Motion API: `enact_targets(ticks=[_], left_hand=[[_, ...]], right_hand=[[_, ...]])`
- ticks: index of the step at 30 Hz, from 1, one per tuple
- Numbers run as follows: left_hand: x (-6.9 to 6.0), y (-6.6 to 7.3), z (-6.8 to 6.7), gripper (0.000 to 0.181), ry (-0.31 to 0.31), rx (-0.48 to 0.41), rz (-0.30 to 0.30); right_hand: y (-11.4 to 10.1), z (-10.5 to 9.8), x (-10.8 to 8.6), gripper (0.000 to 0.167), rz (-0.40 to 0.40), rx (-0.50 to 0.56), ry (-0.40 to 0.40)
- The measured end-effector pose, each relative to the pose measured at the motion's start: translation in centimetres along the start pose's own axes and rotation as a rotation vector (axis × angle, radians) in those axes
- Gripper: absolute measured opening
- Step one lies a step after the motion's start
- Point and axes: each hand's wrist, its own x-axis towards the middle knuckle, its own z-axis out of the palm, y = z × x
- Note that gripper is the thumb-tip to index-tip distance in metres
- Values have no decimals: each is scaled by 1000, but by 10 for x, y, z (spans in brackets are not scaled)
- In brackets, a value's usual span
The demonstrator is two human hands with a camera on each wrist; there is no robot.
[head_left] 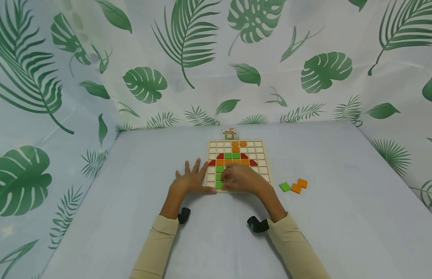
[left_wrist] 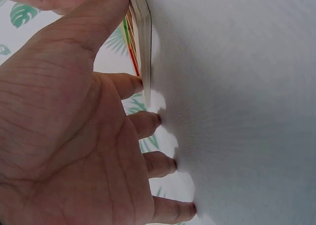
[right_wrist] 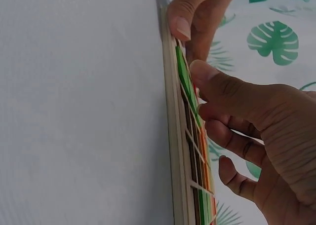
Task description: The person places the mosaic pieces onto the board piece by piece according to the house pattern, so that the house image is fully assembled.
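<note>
A wooden grid board (head_left: 260,150) lies on the table with red, orange and green pieces set in its cells. My left hand (head_left: 190,181) is spread at the board's left side, its thumb by the near corner and its index finger touching the edge. Over the near part of the board, my right hand (head_left: 243,179) bends its fingers, with thumb and index finger at a square green tile (right_wrist: 185,74) in the lower left column. Another green tile (head_left: 219,169) sits farther up that column. The right hand hides the cells beneath it.
Right of the board lie a loose green tile (head_left: 284,187) and two orange tiles (head_left: 296,188). A small pattern card (head_left: 230,133) is behind the board. Leaf-printed cloth (head_left: 209,93) surrounds the pale table (head_left: 132,240). Each wrist bears a black camera (head_left: 257,224).
</note>
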Motion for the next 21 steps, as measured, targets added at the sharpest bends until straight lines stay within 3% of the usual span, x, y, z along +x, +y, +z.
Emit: enact_targets(ticks=[11, 21], left_hand=[[-2, 2, 0, 109, 4, -6, -16], [-1, 1, 1, 110, 5, -7, -2]], right_hand=[[26, -21, -18, 21, 128, 41, 45], [59, -46, -53, 25, 264, 137, 118]])
